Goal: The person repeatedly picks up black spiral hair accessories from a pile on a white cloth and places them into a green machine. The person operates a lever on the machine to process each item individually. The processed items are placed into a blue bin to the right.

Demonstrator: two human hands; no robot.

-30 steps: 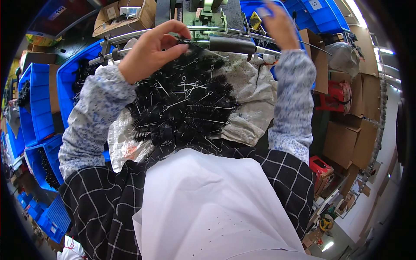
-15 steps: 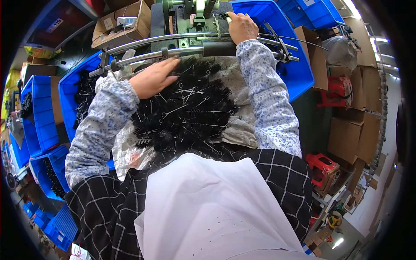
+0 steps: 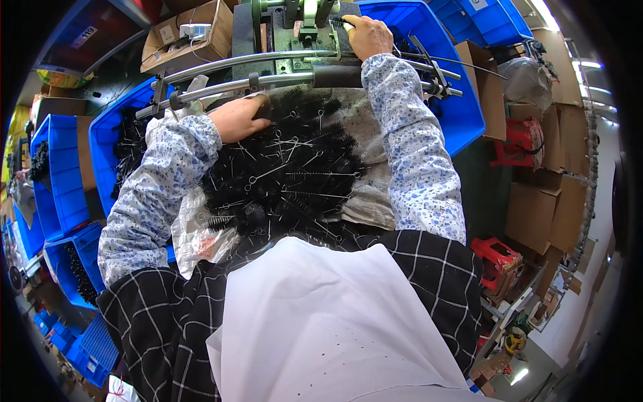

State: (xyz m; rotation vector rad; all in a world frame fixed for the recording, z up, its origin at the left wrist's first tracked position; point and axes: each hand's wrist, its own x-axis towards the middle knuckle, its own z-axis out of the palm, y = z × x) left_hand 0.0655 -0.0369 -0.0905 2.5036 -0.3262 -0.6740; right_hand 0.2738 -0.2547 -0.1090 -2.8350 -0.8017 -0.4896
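Hands, two, both bare below the cuffs. Left hand (image 3: 240, 120): palm down at the far left edge of the heap of black brushes (image 3: 288, 177), fingers together and slightly bent, thumb held a little apart; whether it pinched anything at the tips could not be told. Right hand (image 3: 370, 37): thumb and fingers drawn together on a small black brush (image 3: 339, 22), its bristles projecting leftward beside the upright parts of a green-grey machine (image 3: 284, 30). Heap: many brushes lying crosswise — black bristles, thin bright wire stems, some ending in small loops — spread before the person on a pale, creased sack (image 3: 372, 204). Metal rods (image 3: 281, 56), a pair, crossed between heap and machine; on the nearer one, a dark sleeve-like cylinder (image 3: 335, 74). Blue bins, one at either side: the left bin (image 3: 102, 151) contained more black brushes; the right bin (image 3: 465, 130) stood behind and beyond the right forearm. Cardboard box (image 3: 155, 52), open, at far left, with a small white device (image 3: 195, 31) inside. Red stool (image 3: 494, 262), on the right, well apart from the heap. Clothing: oversleeves (image 3: 422, 157), white with a blue pattern, on both forearms; dark checked garment (image 3: 439, 288); white apron (image 3: 321, 315) down the front.
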